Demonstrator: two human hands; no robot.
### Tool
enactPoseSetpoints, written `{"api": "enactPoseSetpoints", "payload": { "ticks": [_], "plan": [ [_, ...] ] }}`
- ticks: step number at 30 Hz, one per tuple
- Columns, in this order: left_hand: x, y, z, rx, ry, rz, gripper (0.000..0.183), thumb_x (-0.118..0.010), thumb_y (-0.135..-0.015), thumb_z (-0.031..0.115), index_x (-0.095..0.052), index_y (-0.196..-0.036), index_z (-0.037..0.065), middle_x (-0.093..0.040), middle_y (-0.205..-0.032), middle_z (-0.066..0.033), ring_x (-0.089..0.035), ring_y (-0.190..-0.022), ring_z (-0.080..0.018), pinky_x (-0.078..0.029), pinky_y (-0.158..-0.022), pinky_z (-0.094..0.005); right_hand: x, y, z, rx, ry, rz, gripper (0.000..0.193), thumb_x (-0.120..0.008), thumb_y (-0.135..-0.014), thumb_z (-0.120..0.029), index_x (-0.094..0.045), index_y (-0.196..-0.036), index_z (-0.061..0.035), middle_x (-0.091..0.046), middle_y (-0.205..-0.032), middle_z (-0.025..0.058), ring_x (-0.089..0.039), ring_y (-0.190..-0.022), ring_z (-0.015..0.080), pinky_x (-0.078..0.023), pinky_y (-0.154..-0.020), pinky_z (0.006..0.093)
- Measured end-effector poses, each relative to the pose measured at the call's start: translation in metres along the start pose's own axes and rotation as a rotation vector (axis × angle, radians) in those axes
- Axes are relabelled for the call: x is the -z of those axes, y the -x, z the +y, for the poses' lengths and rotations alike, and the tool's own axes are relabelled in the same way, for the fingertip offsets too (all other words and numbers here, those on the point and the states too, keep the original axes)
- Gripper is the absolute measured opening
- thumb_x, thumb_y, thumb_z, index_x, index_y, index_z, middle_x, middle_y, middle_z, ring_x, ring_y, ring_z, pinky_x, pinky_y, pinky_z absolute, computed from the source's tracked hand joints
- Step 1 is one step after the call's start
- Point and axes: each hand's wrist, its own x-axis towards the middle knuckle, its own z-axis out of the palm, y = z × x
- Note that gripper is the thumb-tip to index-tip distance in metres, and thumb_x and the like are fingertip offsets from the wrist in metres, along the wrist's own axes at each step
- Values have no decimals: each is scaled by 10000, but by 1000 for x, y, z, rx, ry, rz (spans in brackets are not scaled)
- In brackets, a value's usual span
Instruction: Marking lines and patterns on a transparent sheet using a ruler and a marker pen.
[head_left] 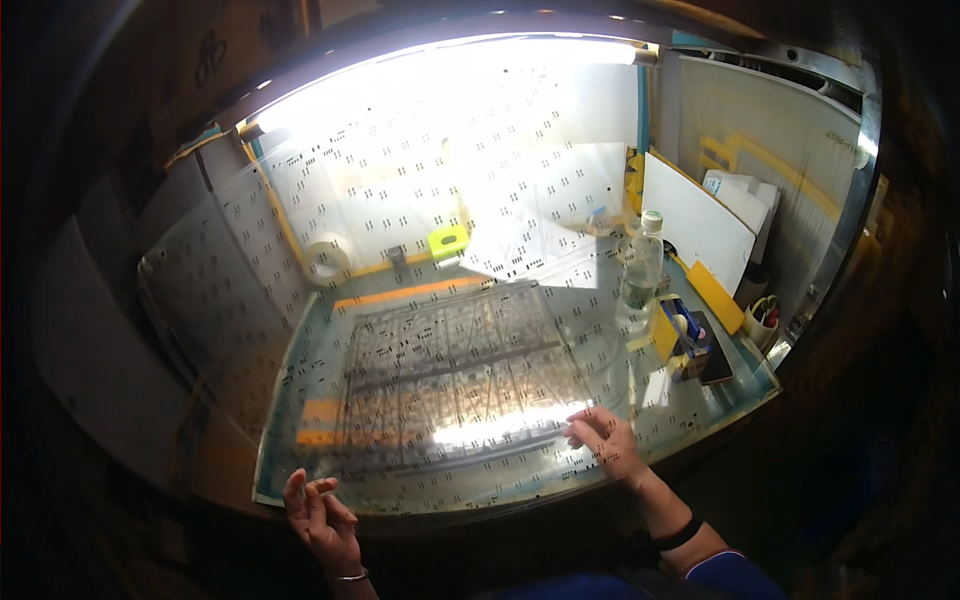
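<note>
A large clear film point(470, 467) with rows of small black marks spreads in front of me, and most of the bench shows through it. My left hand point(322, 522) is closed at its near left edge, thumb and fingers pinched together. Farther right, my right hand point(608, 446) is also closed in a pinch on the film near its lower right part. Beneath the film lies a dark grey patterned sheet point(455, 365) on the bench, with bright light reflected along its near edge.
A lit tube lamp point(450, 55) glares at the back. On the right stand a clear bottle point(640, 270), a tape dispenser point(682, 340), a dark phone-like slab point(716, 350) and a pen cup point(762, 322). A white tape roll point(327, 260) and lime-yellow box point(448, 240) stand behind.
</note>
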Motion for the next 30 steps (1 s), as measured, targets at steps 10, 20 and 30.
{"api": "enactPoseSetpoints", "payload": {
  "ticks": [10,20,30],
  "plan": [
    [-12,-3,8,25,17,-29,305,-511,-1043,154,-518,-1344,105,-704,-997,-103,-501,-508,-34,-421,-439,-182,4,0,8,49,-49,21,142,-602,-986,-97,-634,-1086,0,-704,-908,93,-642,-778,129,-535,-741,272],
    [-7,-3,8,-2,43,6,279,-493,-1040,122,-528,-1309,55,-712,-1010,-168,-557,-497,-65,-472,-443,-182,2,-2,7,22,-57,6,161,-597,-989,-91,-625,-1099,25,-693,-936,104,-652,-852,144,-536,-767,279],
    [-13,-4,10,-21,40,-21,272,-490,-1040,112,-536,-1301,54,-718,-985,-173,-557,-472,-73,-443,-411,-179,1,0,7,26,-71,6,137,-600,-987,-71,-627,-1084,22,-681,-951,90,-672,-882,156,-541,-776,283]
  ]
}}
